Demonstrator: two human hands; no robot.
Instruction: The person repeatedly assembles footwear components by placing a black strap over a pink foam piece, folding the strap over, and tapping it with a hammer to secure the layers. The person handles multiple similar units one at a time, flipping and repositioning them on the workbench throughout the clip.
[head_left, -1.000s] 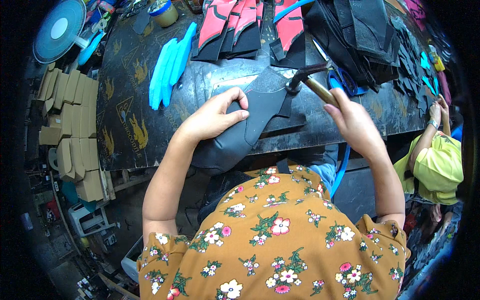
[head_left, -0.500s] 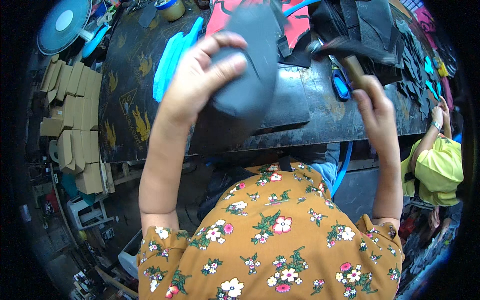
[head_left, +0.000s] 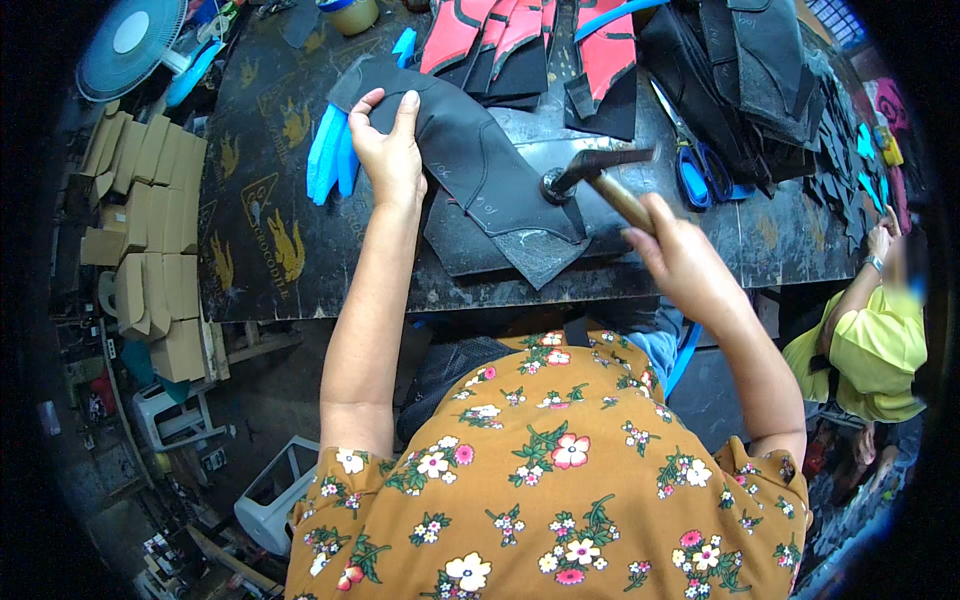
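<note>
Left hand [head_left: 388, 150] laid flat on dark cut panel [head_left: 470, 150], fingers spread rather than clenched, pinning upper edge so sheet lies taut across desk [head_left: 250, 250]. Right hand [head_left: 685, 262] clenched around wooden handle of hammer [head_left: 600, 175], round head resting on lower part of panel. Panel matte, flexible, curved-edged, overlapping similar pieces; blue foam strips [head_left: 328, 155] just beside left hand.
</note>
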